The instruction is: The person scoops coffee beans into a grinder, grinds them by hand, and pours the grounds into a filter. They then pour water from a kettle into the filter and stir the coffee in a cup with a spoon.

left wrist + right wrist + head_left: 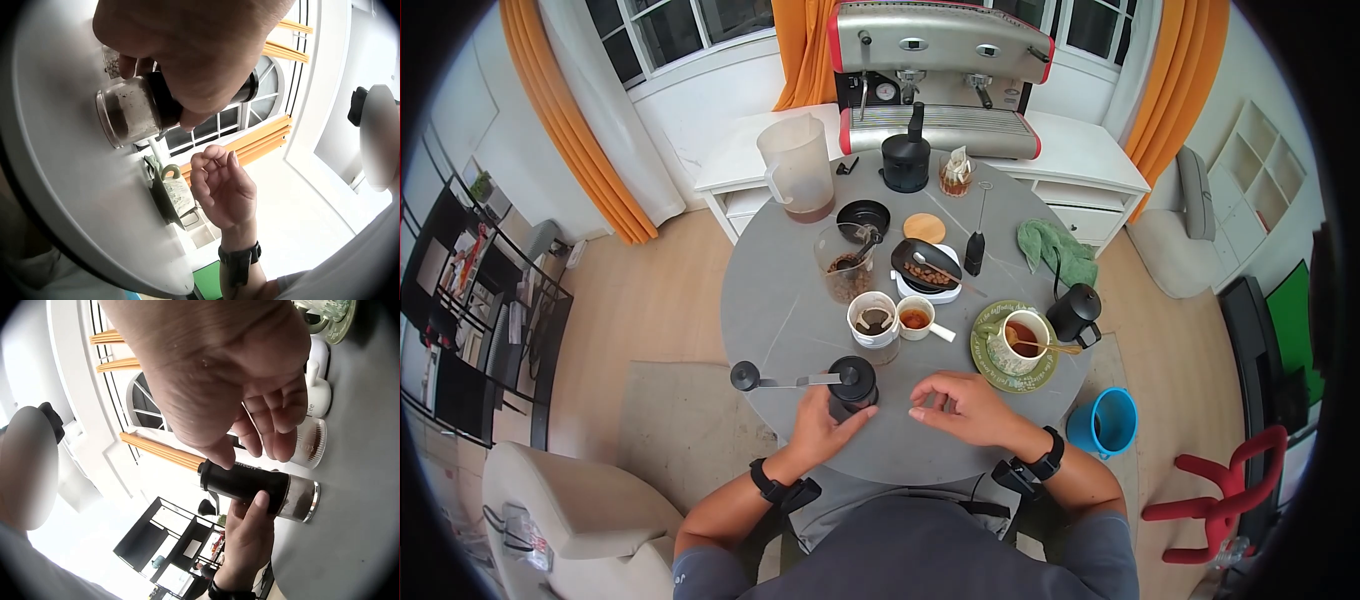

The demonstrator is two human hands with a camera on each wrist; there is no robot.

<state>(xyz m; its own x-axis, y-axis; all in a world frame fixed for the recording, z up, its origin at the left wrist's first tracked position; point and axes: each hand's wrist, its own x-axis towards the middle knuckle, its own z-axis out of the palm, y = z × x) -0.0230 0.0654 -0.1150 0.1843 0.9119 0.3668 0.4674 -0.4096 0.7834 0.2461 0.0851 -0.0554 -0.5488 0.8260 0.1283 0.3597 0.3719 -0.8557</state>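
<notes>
1. From my remote seat, I see the left hand wrapped around the grinder, near the table's front edge. I cannot tell whether its base touches the tabletop.
2. The right hand is free and empty beside it, fingers loosely bent.
3. I'd brace the base flat and grip the body firmly below the lid, so that it cannot twist or tip.
4. The crank juts out to the person's left, its knob on the far side from the free hand. To turn it, I'd take the knob lightly and make level, even circles, clear of the holding fingers and nearby cups.
5. The clear lower chamber seems to hold brown grounds; I'd hold it upright.
6. Beyond it, the white-rimmed cup has something dark inside, and the small white cup holds reddish-brown liquid.
7. The tall clear jar contains beans and a scoop; more beans lie in the black tray.
8. The patterned mug holds brown liquid.
</notes>
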